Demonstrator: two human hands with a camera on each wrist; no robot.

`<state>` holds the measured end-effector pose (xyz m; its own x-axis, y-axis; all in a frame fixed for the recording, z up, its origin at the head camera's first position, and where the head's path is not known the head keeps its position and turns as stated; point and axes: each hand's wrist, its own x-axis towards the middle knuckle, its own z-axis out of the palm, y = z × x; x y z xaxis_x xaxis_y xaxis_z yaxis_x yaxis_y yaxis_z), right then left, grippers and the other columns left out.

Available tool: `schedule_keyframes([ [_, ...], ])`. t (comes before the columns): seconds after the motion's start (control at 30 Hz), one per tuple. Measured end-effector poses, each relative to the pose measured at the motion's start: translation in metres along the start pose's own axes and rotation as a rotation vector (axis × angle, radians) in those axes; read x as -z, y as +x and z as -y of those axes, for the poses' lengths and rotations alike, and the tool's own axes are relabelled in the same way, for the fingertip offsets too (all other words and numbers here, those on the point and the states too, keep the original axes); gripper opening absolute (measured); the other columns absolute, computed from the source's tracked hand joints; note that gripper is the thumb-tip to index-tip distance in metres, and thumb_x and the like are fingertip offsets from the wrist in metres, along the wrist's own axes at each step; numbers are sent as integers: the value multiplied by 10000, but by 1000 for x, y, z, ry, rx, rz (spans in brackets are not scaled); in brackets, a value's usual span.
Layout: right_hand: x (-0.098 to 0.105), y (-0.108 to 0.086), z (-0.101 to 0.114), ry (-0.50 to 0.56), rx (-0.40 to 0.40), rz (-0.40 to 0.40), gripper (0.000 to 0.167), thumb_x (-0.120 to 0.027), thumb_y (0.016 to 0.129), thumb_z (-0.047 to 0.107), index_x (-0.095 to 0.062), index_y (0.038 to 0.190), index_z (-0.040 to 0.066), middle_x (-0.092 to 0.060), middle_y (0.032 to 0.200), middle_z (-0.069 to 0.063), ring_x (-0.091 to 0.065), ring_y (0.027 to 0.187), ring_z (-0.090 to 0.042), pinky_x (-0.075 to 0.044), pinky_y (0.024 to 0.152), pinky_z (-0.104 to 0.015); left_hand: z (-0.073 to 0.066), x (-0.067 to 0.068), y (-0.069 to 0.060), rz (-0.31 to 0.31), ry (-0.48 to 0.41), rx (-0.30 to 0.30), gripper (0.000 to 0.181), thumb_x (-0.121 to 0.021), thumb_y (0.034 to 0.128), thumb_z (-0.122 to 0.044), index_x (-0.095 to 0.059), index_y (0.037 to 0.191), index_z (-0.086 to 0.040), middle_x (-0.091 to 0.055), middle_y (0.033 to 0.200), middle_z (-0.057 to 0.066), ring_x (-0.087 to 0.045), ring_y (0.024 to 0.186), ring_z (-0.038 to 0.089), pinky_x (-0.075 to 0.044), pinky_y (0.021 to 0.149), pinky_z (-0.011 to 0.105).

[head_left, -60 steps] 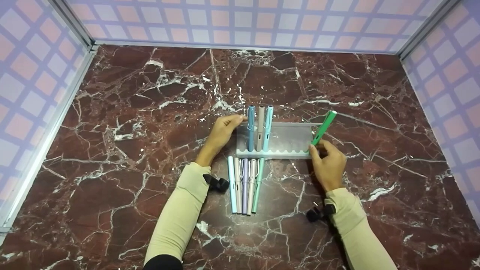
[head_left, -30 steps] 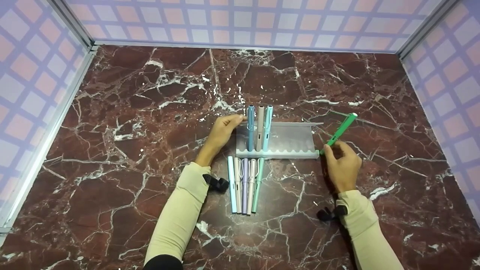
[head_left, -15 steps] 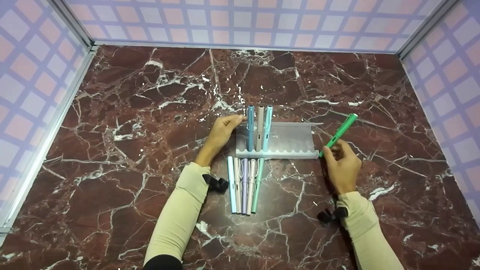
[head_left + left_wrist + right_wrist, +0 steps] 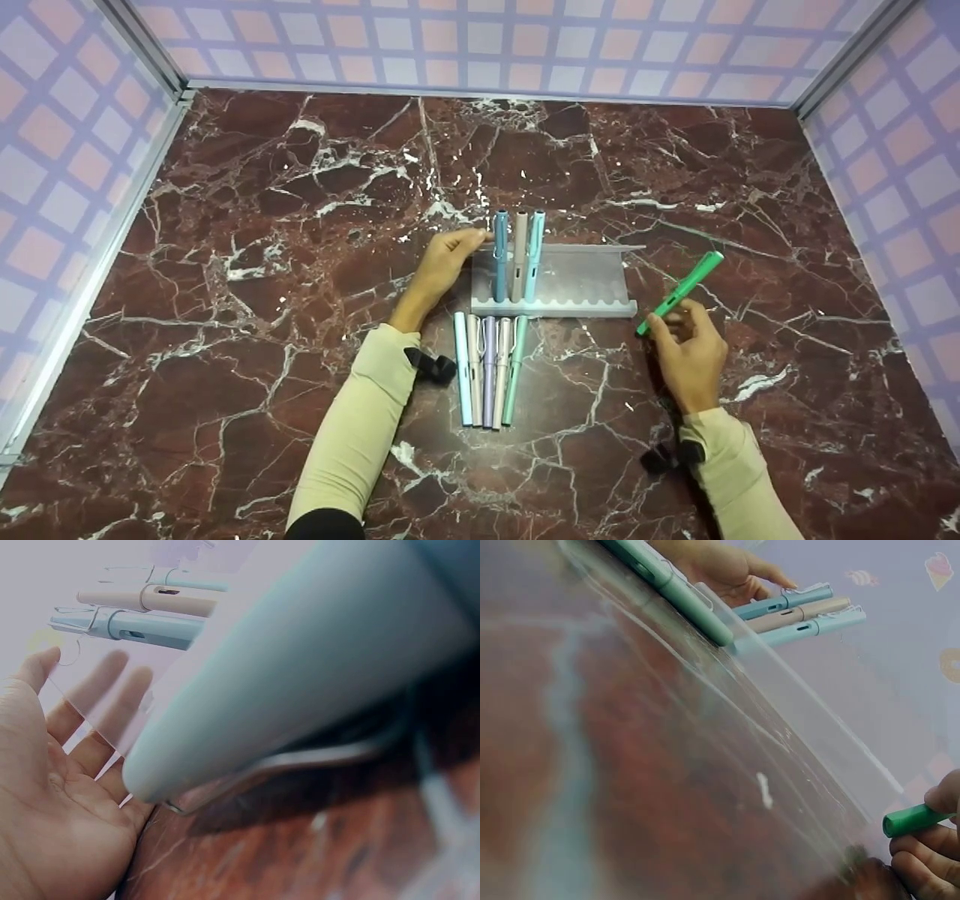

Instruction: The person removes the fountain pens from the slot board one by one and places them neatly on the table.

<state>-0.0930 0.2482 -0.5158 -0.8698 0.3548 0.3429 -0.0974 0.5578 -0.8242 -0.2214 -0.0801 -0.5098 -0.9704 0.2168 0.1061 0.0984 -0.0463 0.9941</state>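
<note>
A clear pen stand [image 4: 585,277] with a scalloped front rail bears three upright pens at its left: a dark blue pen [image 4: 501,259], a beige pen [image 4: 519,262] and a light blue pen [image 4: 535,259]. My left hand [image 4: 442,266] holds the stand's left edge, with fingers [image 4: 97,682] behind the clear panel in the left wrist view. To the right of the stand, my right hand [image 4: 691,349] pinches a green pen [image 4: 690,283] near its lower end. That pen is tilted, its top up and to the right, apart from the stand. Its end [image 4: 904,821] shows in the right wrist view.
Several capped pens lie side by side in front of the stand, among them a purple pen [image 4: 490,375] and a mint green pen [image 4: 515,375]. The marble-patterned table [image 4: 300,420] is bounded by checked panels [image 4: 487,45] at the back and sides.
My right hand first moves right, away from the stand's right end, with the green pen; then it draws back slightly and the pen tilts lower. The left hand keeps its place.
</note>
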Motion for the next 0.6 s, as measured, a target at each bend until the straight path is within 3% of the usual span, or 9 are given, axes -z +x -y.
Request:
schedule_keyframes([
  [0.23, 13, -16, 0, 73, -5, 25, 262, -764, 863, 11, -633, 1075, -71, -725, 877, -189, -646, 684, 59, -528, 622, -106, 1, 0, 0, 11, 10, -19, 273, -508, 1020, -75, -675, 1103, 123, -699, 1179, 234, -625, 1172, 364, -453, 1067, 384],
  [0.6, 16, -19, -1, 39, -15, 52, 237, -747, 890, 49, -639, 1077, -50, -735, 853, -159, -658, 696, 48, -528, 630, -112, 1, 0, -1, 15, -43, -1, 275, -510, 1028, -86, -672, 1102, 123, -725, 1111, 201, -631, 1073, 452, -507, 992, 447],
])
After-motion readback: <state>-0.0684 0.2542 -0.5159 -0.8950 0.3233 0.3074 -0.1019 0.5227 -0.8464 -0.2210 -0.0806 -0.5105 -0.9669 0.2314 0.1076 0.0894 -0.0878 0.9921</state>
